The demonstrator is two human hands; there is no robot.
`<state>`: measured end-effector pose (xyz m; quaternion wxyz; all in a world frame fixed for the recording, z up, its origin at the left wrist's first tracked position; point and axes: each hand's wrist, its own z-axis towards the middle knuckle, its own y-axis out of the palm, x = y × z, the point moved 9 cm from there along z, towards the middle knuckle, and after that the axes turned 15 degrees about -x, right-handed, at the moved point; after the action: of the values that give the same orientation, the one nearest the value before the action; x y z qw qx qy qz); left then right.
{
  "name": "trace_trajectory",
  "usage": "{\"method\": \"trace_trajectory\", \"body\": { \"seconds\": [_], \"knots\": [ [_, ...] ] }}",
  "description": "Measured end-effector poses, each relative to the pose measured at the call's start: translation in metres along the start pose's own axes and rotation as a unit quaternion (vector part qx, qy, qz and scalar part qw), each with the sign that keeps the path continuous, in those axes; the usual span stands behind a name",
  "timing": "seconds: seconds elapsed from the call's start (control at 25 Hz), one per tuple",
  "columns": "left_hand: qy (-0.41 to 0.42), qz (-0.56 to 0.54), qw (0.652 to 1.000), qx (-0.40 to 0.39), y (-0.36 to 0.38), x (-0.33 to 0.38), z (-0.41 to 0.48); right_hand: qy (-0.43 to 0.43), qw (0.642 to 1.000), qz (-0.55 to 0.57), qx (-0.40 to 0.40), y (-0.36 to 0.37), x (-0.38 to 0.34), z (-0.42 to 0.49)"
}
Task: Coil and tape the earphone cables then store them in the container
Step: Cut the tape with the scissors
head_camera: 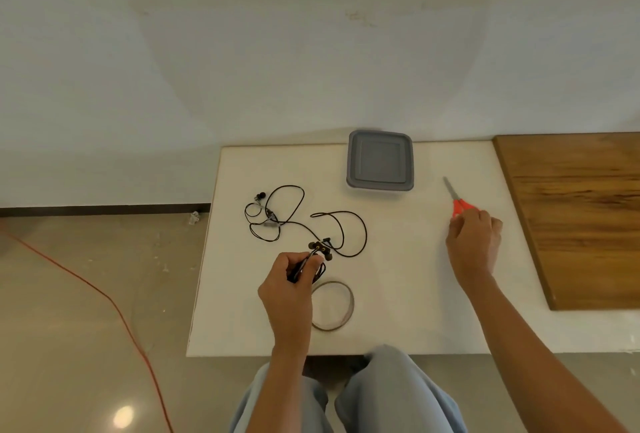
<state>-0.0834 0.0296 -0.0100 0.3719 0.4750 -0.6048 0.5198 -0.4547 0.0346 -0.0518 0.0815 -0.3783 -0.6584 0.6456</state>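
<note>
Held in left hand, above near-left part of white table: coiled bundle of black earphone cable. Fingers curled tight round bundle. Most of coil hidden inside fist, a few dark strands showing between fingers and at right side of palm. Sticking out just past fingertips, on far side: earbuds, dark, clustered together. Long axis of bundle running near-left to far-right, earbud end pointing away from body, roughly toward container.

Trailing from earbud end: loose cable, flat on table in an open loop off to the right. Farther left, well clear of fingers: more black cable in slack tangled loops, second pair of buds at far-left end. Cannot tell whether one earphone set or two.

Just beside left hand, near-right, flat on table: tape roll, a thin ring, left edge hidden by hand.

Right hand well apart, on right part of table, fingers curled down over near end of red handle of scissors. Actual grip hidden under knuckles; cannot tell whether clasped or merely touched. Scissors flat on table, blades together, tips pointing far-left.

Container at far edge of table, grey lid on. Wooden board against table on right. Red cord across floor on left.
</note>
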Motion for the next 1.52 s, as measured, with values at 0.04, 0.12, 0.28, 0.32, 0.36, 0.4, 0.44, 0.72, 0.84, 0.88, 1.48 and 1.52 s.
{"method": "trace_trajectory", "body": {
  "seconds": [0.04,0.12,0.28,0.32,0.36,0.4,0.44,0.72,0.84,0.88,1.48,1.52],
  "knots": [
    [0.006,0.000,1.000,-0.013,-0.001,0.004,0.001,-0.012,1.000,-0.008,0.000,0.002,0.000,-0.009],
    [0.020,0.001,0.999,-0.027,-0.004,0.009,0.002,-0.047,0.999,-0.007,-0.019,0.009,-0.003,-0.030],
    [0.014,-0.007,0.999,-0.030,-0.012,0.008,0.005,-0.093,0.983,0.123,-0.101,0.017,-0.006,-0.078],
    [0.016,-0.009,0.999,-0.033,-0.013,0.009,0.004,-0.078,0.975,0.159,-0.134,0.019,-0.003,-0.087],
    [0.021,-0.008,0.999,-0.035,-0.014,0.010,0.003,-0.062,0.966,0.193,-0.159,0.020,0.001,-0.094],
    [0.029,-0.009,0.999,-0.038,-0.015,0.013,0.002,-0.051,0.960,0.211,-0.176,0.020,0.004,-0.099],
    [0.036,-0.009,0.999,-0.040,-0.015,0.016,0.001,-0.048,0.961,0.203,-0.180,0.020,0.005,-0.101],
    [0.071,0.001,0.996,-0.048,-0.012,0.035,0.001,-0.032,0.984,0.069,-0.161,0.034,-0.022,-0.115],
    [0.076,-0.002,0.995,-0.066,-0.007,0.039,0.004,-0.004,0.989,0.049,-0.138,0.038,-0.030,-0.118],
    [0.077,-0.003,0.995,-0.067,-0.007,0.040,0.005,0.011,0.990,0.030,-0.139,0.041,-0.032,-0.117],
    [0.064,-0.001,0.996,-0.060,-0.004,0.041,0.010,-0.025,0.982,0.073,-0.170,0.058,-0.073,-0.114],
    [0.066,0.000,0.996,-0.059,-0.005,0.041,0.010,-0.016,0.982,0.056,-0.182,0.058,-0.074,-0.114]
  ]
}}
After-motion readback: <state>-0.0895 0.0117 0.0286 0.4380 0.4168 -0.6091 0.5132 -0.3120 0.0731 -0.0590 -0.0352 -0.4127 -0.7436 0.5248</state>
